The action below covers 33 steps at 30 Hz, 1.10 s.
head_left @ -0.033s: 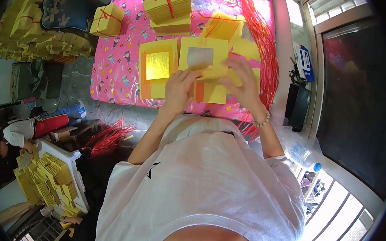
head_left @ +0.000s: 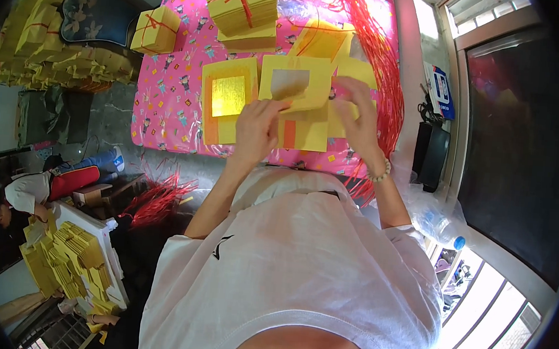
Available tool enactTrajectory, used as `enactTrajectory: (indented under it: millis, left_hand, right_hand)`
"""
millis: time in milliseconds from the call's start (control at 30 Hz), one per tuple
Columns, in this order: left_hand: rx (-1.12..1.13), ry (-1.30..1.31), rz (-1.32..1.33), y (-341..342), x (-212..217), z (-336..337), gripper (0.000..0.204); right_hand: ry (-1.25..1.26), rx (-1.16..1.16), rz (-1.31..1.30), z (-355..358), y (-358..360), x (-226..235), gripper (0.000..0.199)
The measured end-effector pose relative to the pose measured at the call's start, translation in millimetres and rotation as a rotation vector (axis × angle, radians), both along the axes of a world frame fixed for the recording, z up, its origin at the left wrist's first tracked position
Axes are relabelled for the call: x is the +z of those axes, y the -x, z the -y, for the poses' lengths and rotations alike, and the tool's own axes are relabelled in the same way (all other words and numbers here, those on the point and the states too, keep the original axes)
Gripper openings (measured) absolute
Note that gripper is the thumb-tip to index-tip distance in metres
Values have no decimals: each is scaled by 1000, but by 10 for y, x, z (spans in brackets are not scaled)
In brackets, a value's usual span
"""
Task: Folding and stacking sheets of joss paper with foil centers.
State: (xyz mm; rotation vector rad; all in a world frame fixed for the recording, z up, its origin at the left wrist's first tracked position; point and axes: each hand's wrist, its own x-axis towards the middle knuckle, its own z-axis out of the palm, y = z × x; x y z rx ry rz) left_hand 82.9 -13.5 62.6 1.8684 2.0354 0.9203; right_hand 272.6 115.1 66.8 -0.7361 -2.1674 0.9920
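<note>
My left hand (head_left: 257, 130) pinches the lower left edge of a yellow paper sheet (head_left: 319, 72), which has a silver square on it. That near edge is raised and curls up, casting a shadow on the square. Beneath it lies more yellow paper (head_left: 312, 138) with an orange strip. My right hand (head_left: 358, 120) hovers just right of the sheet, fingers apart and nothing visible in them. Left of the sheet rests yellow paper with a gold foil square (head_left: 229, 96). Loose yellow sheets (head_left: 356, 72) lie beyond and under my right hand.
Tied yellow paper bundles (head_left: 243, 7) stand at the table's far side. Red strings (head_left: 386, 71) hang along the right of the pink tablecloth (head_left: 166, 110). A plastic bottle (head_left: 442, 230) is by the window. At left, a person (head_left: 32, 191) sits by a table of yellow paper.
My right hand has shifted slightly right, away from the sheet. The sheet's raised near edge has curled up a little more, while my left hand stays almost in place.
</note>
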Motion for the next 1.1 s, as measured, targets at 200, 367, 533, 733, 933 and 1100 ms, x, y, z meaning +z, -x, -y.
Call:
enactTrajectory:
  millis: [200, 367, 533, 733, 933, 1100]
  left_hand:
    - [169, -196, 631, 147, 70, -9, 14]
    - [122, -275, 967, 127, -205, -79, 13]
    - [111, -275, 740, 275, -508, -14, 19]
    - [169, -343, 713, 236, -586, -21, 23]
    - [182, -285, 871, 311, -749, -25, 20]
    - [117, -268, 944, 251, -609, -135, 22]
  right_hand:
    - [575, -315, -332, -431, 130, -351, 46]
    - [723, -251, -508, -504, 232, -510, 54]
    - [582, -149, -392, -403, 171, -391, 57]
    - [526, -178, -391, -309, 184, -348, 56]
    - [424, -224, -382, -280, 235, -451, 53]
    - [603, -196, -472, -256, 356, -426, 52]
